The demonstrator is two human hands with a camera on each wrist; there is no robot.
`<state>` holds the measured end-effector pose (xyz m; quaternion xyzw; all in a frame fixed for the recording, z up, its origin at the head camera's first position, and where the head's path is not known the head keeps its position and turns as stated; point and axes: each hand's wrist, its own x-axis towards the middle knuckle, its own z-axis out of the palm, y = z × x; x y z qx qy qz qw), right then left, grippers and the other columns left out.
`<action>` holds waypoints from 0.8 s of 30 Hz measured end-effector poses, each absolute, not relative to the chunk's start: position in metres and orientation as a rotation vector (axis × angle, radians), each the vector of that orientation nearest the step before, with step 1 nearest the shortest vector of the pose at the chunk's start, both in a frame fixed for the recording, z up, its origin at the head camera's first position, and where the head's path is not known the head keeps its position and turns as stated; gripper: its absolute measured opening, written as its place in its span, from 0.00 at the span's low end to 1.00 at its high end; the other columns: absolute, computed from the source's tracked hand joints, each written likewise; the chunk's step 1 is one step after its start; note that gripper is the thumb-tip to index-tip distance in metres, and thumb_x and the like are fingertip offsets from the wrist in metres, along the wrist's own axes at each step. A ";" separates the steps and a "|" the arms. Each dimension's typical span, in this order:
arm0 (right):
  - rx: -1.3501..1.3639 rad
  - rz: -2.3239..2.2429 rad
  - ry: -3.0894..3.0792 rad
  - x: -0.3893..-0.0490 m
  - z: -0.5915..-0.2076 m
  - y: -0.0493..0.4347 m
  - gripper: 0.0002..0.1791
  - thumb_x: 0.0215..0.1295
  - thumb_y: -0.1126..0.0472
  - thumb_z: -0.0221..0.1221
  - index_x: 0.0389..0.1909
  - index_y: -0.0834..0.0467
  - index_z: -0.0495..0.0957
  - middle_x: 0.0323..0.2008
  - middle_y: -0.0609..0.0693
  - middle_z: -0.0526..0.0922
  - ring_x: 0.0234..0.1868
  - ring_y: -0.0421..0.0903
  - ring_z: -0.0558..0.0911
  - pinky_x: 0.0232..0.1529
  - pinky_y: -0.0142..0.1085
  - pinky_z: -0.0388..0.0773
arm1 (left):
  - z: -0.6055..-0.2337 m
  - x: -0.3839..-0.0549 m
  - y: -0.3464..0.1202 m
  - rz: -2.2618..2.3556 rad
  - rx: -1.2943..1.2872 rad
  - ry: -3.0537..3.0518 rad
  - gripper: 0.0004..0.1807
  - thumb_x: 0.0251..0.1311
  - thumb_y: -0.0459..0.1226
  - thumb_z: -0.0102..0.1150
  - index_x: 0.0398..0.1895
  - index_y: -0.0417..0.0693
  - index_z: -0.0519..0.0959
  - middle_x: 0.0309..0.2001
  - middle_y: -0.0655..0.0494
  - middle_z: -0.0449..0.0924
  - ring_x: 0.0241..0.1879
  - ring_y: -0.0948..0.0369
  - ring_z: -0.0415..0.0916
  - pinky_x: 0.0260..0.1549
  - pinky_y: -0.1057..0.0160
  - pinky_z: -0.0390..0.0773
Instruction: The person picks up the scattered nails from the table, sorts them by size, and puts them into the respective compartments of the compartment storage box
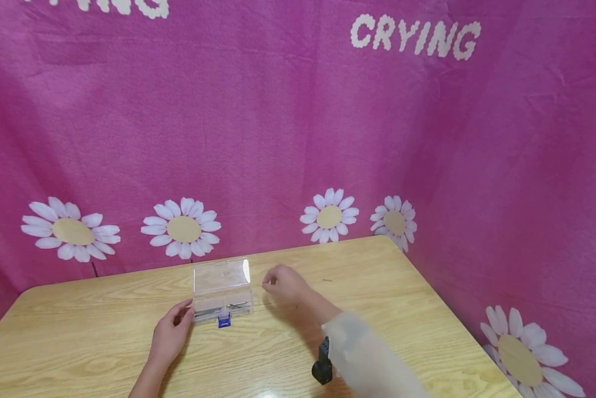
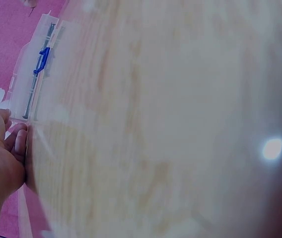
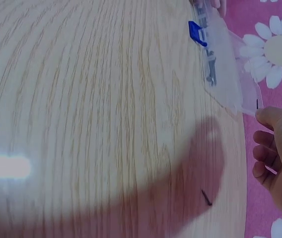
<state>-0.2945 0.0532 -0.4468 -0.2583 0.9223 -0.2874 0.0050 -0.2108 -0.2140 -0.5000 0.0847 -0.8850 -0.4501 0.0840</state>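
A clear plastic box [image 1: 223,301] with a blue latch [image 1: 224,320] stands on the table, its transparent lid [image 1: 220,276] raised at the back. Long, thin metal screws [image 2: 40,74] lie inside. At the box's left end, my left hand [image 1: 171,331] grips the corner between thumb and curled fingers. To the right of the box, my right hand [image 1: 290,287] is raised over the table. Between its thumb and forefinger it pinches a thin dark screw [image 3: 257,104], mostly hidden by the fingertips. Another small screw [image 3: 206,197] lies loose on the wood.
The wood-grain table [image 1: 104,326] has rounded back corners. Behind and to the right hangs a pink curtain [image 1: 258,138] with white daisies and lettering. A black wrist camera mount [image 1: 323,362] hangs from the right sleeve. Another small, thin piece [image 1: 327,280] lies towards the back right.
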 end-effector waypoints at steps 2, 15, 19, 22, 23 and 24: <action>-0.839 -0.897 2.878 -0.295 -0.448 0.049 0.07 0.59 0.63 0.58 0.32 0.60 0.83 0.29 0.49 0.82 0.32 0.40 0.75 0.37 0.29 0.72 | -0.500 -0.211 -0.214 -1.344 0.253 -2.642 0.22 0.68 0.43 0.47 0.61 0.43 0.71 0.50 0.44 0.78 0.40 0.63 0.68 0.41 0.67 0.67; -0.854 -0.919 2.846 -0.292 -0.454 0.024 0.07 0.60 0.61 0.58 0.32 0.59 0.83 0.26 0.47 0.79 0.28 0.35 0.70 0.33 0.26 0.68 | -0.503 -0.211 -0.216 -1.344 0.260 -2.647 0.22 0.68 0.44 0.47 0.61 0.44 0.71 0.50 0.45 0.78 0.41 0.62 0.67 0.41 0.67 0.67; -0.840 -0.901 2.869 -0.293 -0.457 0.019 0.07 0.60 0.61 0.58 0.32 0.59 0.83 0.26 0.47 0.79 0.29 0.36 0.71 0.33 0.26 0.69 | -0.503 -0.211 -0.216 -1.349 0.256 -2.654 0.22 0.68 0.44 0.46 0.62 0.44 0.70 0.50 0.45 0.77 0.43 0.59 0.68 0.42 0.65 0.67; -0.816 -0.902 2.870 -0.293 -0.457 0.016 0.07 0.60 0.61 0.58 0.34 0.59 0.83 0.27 0.48 0.81 0.29 0.36 0.72 0.34 0.26 0.70 | -0.502 -0.212 -0.215 -1.349 0.257 -2.655 0.22 0.68 0.44 0.47 0.62 0.44 0.70 0.50 0.45 0.77 0.43 0.59 0.67 0.42 0.66 0.67; -0.815 -0.909 2.868 -0.293 -0.457 0.015 0.07 0.60 0.62 0.58 0.34 0.60 0.83 0.27 0.48 0.81 0.29 0.36 0.72 0.33 0.26 0.70 | -0.502 -0.211 -0.215 -1.349 0.259 -2.652 0.22 0.68 0.44 0.47 0.61 0.44 0.70 0.50 0.45 0.78 0.42 0.60 0.67 0.41 0.66 0.67; -0.817 -0.908 2.868 -0.292 -0.457 0.014 0.08 0.60 0.62 0.58 0.34 0.60 0.83 0.27 0.48 0.81 0.28 0.36 0.72 0.33 0.26 0.70 | -0.502 -0.211 -0.215 -1.348 0.260 -2.651 0.22 0.68 0.44 0.47 0.61 0.44 0.71 0.50 0.45 0.78 0.41 0.61 0.67 0.41 0.66 0.67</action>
